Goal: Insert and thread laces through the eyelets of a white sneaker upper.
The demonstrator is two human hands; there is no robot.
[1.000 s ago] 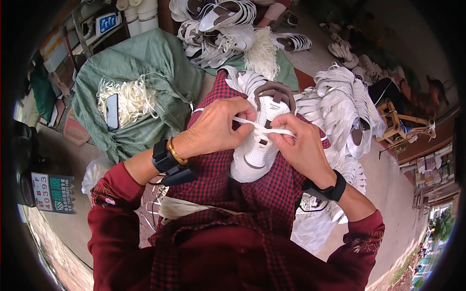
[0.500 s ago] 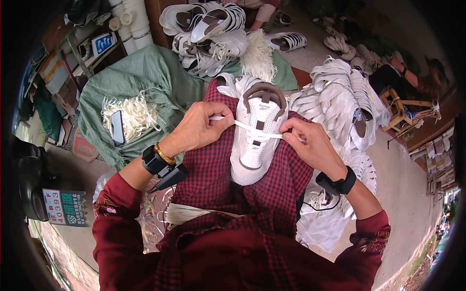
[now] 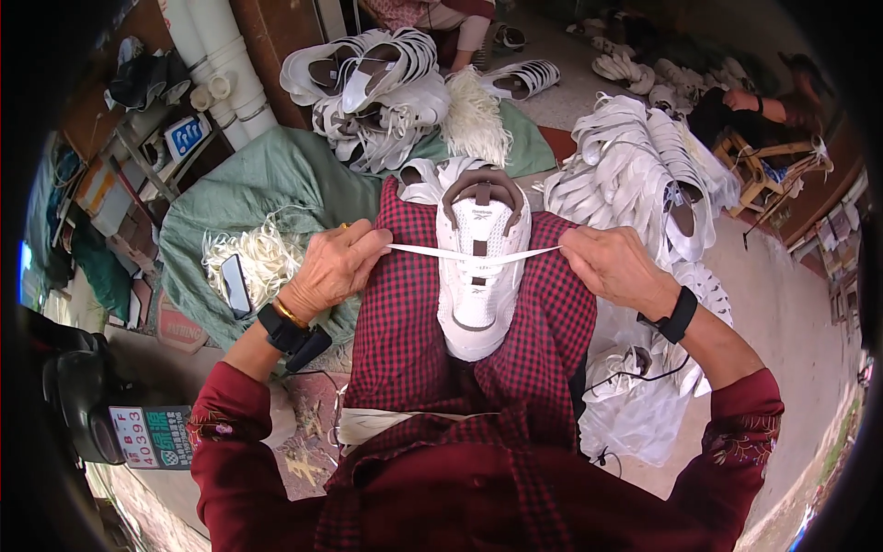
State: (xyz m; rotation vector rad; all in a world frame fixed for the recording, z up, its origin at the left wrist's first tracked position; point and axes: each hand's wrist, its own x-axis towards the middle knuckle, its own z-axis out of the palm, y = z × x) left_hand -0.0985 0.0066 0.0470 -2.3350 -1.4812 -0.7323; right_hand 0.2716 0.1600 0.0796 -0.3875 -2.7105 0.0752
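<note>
A white sneaker (image 3: 478, 308) with a brown collar lies on my lap, its toe pointing toward me, on a red-and-black checked apron (image 3: 400, 340). A flat white shoelace (image 3: 418, 249) runs across its tongue and stretches out to both sides. My left hand (image 3: 342, 265) is closed on the lace's left end, to the left of the shoe. On the other side, my right hand (image 3: 618, 267) pinches the right end. Between the hands the lace sags slightly over the shoe.
A green sack (image 3: 276, 175) at left carries a heap of white laces (image 3: 262, 253) and a phone (image 3: 235, 286). Piled white shoes stand ahead (image 3: 386, 92) and at right (image 3: 635, 175). A person's forearm (image 3: 471, 41) shows at the top; another person sits far right near a wooden stool (image 3: 759, 175).
Both hands have moved apart, outward from the shoe, drawing the lace out longer and straighter on each side. The view has shifted slightly.
</note>
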